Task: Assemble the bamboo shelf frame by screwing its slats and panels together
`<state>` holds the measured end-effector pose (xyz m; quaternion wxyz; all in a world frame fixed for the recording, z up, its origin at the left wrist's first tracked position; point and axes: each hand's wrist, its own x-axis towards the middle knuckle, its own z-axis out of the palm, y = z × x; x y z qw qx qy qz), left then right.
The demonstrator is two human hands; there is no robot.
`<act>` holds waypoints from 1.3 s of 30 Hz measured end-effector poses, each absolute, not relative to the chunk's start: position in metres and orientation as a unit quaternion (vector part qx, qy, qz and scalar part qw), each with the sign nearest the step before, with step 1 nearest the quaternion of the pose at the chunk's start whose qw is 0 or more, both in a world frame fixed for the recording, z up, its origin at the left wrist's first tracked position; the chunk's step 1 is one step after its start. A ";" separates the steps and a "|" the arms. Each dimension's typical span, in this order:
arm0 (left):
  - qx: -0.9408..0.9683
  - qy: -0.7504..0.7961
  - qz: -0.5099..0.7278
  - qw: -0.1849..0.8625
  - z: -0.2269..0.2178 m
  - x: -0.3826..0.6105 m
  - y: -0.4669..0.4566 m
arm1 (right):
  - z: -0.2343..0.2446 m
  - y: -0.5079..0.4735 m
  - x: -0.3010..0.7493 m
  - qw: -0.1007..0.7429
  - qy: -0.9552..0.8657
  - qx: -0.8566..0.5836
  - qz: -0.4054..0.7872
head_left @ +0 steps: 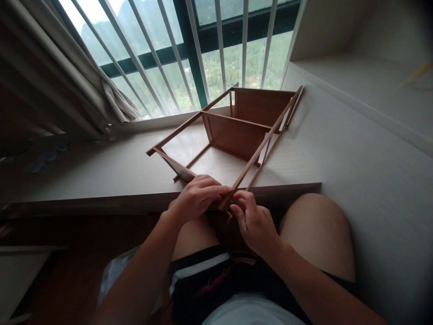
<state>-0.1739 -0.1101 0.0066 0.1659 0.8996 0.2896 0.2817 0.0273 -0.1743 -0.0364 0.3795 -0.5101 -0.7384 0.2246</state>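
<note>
1. On a pale window ledge [101,169], a brown wooden shelf [237,137] lies tipped over, its near end sticking out past the ledge's front edge, above the person's lap.

2. The shelf has long thin posts [255,155] joined by flat boards; one board is at the far end, one in the middle and one at the near end.

3. The left hand [201,196] holds the shelf's near end, fingers bent and fingertips against the end of a post. Part of its grip is hidden behind the knuckles.

4. The right hand [257,221] is at the same post end, just beside the left fingertips. Its fingers are curled, with a narrow gap between thumb and forefinger; whether something small is pinched there, I cannot tell.

5. Below the hands are the person's bare knees [318,230], spread apart, and black shorts [203,282] with a white stripe and pink lettering.

6. Beyond the shelf, white bars [245,45] stand before a green-framed window [233,67], with greenery outside. A curtain [61,67] hangs at the left; a pale wall [379,203] rises at the right.
</note>
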 end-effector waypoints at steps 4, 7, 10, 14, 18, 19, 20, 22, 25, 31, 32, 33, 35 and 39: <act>0.899 0.290 0.284 0.164 0.007 -0.173 -0.111 | -0.031 -0.170 0.021 0.323 -0.751 -0.539 0.203; 0.899 0.292 0.285 0.157 0.008 -0.172 -0.111 | -0.028 -0.171 0.026 0.329 -0.739 -0.538 0.237; 0.899 0.294 0.283 0.161 0.007 -0.172 -0.111 | -0.032 -0.175 0.030 0.378 -0.728 -0.520 0.240; 0.897 0.287 0.294 0.166 0.005 -0.173 -0.110 | -0.036 -0.175 0.023 0.372 -0.738 -0.528 0.193; 0.896 0.289 0.294 0.162 0.005 -0.173 -0.111 | -0.033 -0.171 0.022 0.321 -0.744 -0.552 0.200; 0.897 0.290 0.291 0.162 0.006 -0.173 -0.111 | -0.033 -0.171 0.023 0.333 -0.738 -0.547 0.213; 0.897 0.291 0.289 0.161 0.007 -0.172 -0.111 | -0.033 -0.172 0.024 0.352 -0.732 -0.538 0.226; 0.898 0.292 0.289 0.161 0.007 -0.172 -0.111 | -0.035 -0.175 0.026 0.395 -0.723 -0.513 0.241; 0.897 0.284 0.298 0.158 0.007 -0.172 -0.110 | -0.042 -0.177 0.024 0.426 -0.723 -0.491 0.232; 0.898 0.280 0.295 0.166 0.007 -0.173 -0.110 | -0.045 -0.170 0.014 0.391 -0.740 -0.525 0.153; 0.898 0.279 0.296 0.166 0.007 -0.173 -0.110 | -0.043 -0.168 0.014 0.381 -0.740 -0.535 0.144; 0.898 0.278 0.298 0.166 0.007 -0.173 -0.110 | -0.040 -0.167 0.015 0.369 -0.740 -0.544 0.142; 0.897 0.276 0.303 0.165 0.006 -0.172 -0.110 | -0.036 -0.165 0.017 0.349 -0.740 -0.553 0.157; 0.896 0.278 0.309 0.157 0.004 -0.172 -0.110 | -0.035 -0.169 0.027 0.375 -0.736 -0.518 0.225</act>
